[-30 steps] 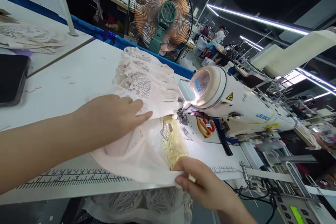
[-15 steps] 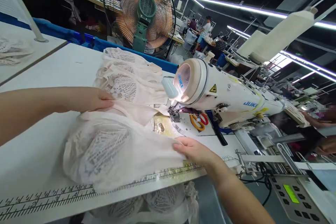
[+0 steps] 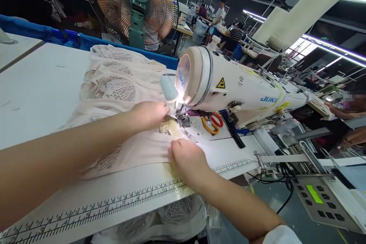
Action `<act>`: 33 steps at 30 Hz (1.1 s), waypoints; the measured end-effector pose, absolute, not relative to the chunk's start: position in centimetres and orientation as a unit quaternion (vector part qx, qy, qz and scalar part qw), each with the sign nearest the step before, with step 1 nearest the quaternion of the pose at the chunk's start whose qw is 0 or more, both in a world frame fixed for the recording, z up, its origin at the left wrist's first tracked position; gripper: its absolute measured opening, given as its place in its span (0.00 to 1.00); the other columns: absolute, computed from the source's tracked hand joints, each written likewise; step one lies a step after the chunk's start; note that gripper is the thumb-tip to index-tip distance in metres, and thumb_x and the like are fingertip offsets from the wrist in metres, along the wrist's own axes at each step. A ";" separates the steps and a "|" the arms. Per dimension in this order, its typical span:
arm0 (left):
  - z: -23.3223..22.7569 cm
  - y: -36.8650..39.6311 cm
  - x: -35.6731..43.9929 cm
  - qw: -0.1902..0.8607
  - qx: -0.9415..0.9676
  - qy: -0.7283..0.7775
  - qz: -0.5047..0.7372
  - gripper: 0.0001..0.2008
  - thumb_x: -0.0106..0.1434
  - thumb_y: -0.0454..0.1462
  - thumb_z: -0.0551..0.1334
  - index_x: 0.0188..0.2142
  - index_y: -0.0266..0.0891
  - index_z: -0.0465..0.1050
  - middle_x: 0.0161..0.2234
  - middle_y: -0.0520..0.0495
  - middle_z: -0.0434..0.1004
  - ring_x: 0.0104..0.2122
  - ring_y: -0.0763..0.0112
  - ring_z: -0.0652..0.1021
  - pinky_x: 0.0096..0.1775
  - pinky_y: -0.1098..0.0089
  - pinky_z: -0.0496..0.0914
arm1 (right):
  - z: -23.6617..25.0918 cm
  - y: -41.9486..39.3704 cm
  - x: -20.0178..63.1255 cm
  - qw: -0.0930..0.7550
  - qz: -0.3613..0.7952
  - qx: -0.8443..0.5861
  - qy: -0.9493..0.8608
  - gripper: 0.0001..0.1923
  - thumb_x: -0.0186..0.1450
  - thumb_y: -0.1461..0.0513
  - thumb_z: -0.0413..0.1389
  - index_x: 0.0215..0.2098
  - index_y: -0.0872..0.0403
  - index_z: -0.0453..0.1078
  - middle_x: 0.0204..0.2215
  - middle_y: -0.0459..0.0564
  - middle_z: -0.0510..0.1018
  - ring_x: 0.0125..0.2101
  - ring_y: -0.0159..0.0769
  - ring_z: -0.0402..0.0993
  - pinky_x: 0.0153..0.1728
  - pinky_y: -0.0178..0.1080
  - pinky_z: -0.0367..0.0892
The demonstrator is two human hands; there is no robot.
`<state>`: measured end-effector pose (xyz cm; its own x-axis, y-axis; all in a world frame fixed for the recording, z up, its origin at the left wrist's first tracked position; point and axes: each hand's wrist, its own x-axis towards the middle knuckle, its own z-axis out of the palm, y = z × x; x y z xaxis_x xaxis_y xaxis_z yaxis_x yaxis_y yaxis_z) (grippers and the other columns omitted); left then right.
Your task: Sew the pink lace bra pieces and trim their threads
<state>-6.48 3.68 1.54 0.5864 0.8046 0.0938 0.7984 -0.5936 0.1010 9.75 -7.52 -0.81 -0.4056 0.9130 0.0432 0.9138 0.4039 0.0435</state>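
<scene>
A pale lace bra [image 3: 145, 152] lies over the front of the sewing machine bed, its lace cup partly hidden under my left forearm. My left hand [image 3: 150, 115] is closed by the needle and presser foot [image 3: 180, 116], pinching fabric there. Nearer the table edge, my right hand [image 3: 190, 162] is curled around the bra's edge, just above the printed ruler [image 3: 137, 198]. The white sewing machine [image 3: 225, 80] has its lamp lit over the needle. What lies under my fingers is hidden.
More lace bras [image 3: 114, 76] lie in a row behind my left arm. Orange and red-handled scissors [image 3: 211, 124] rest beside the needle plate. A fan [image 3: 137, 7] stands behind the table. More bras [image 3: 160, 217] sit below the edge; a control panel [image 3: 317, 198] is at right.
My left hand has moved right along the fabric to the needle. My right hand has shifted left and curled in more. The bra is drawn back from the table edge, and the view has shifted.
</scene>
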 end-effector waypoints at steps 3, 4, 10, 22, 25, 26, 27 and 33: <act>0.1 4.7 -4.2 0.040 0.853 0.520 0.025 0.17 0.66 0.42 0.50 0.35 0.36 0.75 0.35 0.40 0.77 0.31 0.59 0.77 0.28 0.67 0.66 | -2.9 -8.6 9.1 0.056 -0.063 -0.511 -0.855 0.12 0.65 0.66 0.52 0.47 0.59 0.69 0.44 0.62 0.74 0.43 0.50 0.72 0.38 0.45 0.70; -0.1 5.3 -3.8 0.045 0.834 0.549 0.018 0.20 0.67 0.42 0.47 0.34 0.35 0.75 0.33 0.38 0.77 0.31 0.57 0.78 0.28 0.67 0.66 | -3.2 -8.6 9.1 0.068 -0.070 -0.498 -0.862 0.15 0.66 0.66 0.52 0.51 0.58 0.67 0.49 0.64 0.72 0.49 0.53 0.69 0.43 0.48 0.70; 2.3 5.9 -3.8 0.054 0.792 0.608 0.014 0.18 0.64 0.42 0.51 0.41 0.34 0.74 0.35 0.36 0.77 0.34 0.53 0.78 0.30 0.65 0.68 | -1.8 -6.0 10.6 0.018 -0.001 -0.403 -0.915 0.14 0.67 0.64 0.51 0.50 0.59 0.67 0.60 0.59 0.61 0.59 0.55 0.57 0.57 0.52 0.60; -3.4 -2.2 -7.1 -0.037 0.952 0.275 0.129 0.22 0.70 0.38 0.45 0.55 0.26 0.67 0.54 0.34 0.71 0.52 0.56 0.72 0.54 0.57 0.67 | -3.3 -6.0 13.7 0.179 -0.056 -0.345 -0.920 0.12 0.68 0.67 0.45 0.42 0.61 0.70 0.49 0.57 0.74 0.54 0.45 0.65 0.54 0.47 0.65; -3.3 -2.2 -6.1 -0.058 0.949 0.280 0.131 0.21 0.69 0.39 0.47 0.51 0.27 0.71 0.54 0.34 0.72 0.51 0.55 0.73 0.53 0.57 0.68 | -3.7 -7.4 14.7 0.222 -0.055 -0.345 -0.910 0.14 0.69 0.66 0.44 0.43 0.61 0.70 0.48 0.56 0.75 0.51 0.45 0.69 0.52 0.48 0.66; -3.1 -2.1 -5.9 -0.061 0.948 0.284 0.133 0.21 0.69 0.38 0.48 0.50 0.27 0.72 0.53 0.34 0.72 0.50 0.55 0.73 0.52 0.57 0.69 | -3.7 -7.7 14.9 0.230 -0.049 -0.345 -0.909 0.14 0.70 0.65 0.44 0.44 0.61 0.70 0.48 0.56 0.75 0.51 0.45 0.69 0.51 0.48 0.66; -3.0 -2.0 -5.7 -0.063 0.946 0.288 0.135 0.20 0.68 0.38 0.49 0.49 0.27 0.72 0.53 0.34 0.72 0.49 0.55 0.74 0.51 0.57 0.70 | -3.7 -7.9 15.2 0.235 -0.044 -0.344 -0.908 0.14 0.70 0.64 0.43 0.44 0.61 0.69 0.48 0.56 0.76 0.50 0.45 0.70 0.51 0.48 0.66; -2.9 -1.7 -4.3 -0.085 0.939 0.304 0.135 0.19 0.67 0.38 0.52 0.48 0.24 0.72 0.51 0.32 0.73 0.49 0.51 0.72 0.52 0.55 0.68 | -3.5 -8.4 15.7 0.230 -0.019 -0.350 -0.908 0.15 0.69 0.63 0.44 0.46 0.61 0.69 0.47 0.58 0.75 0.48 0.45 0.71 0.50 0.50 0.67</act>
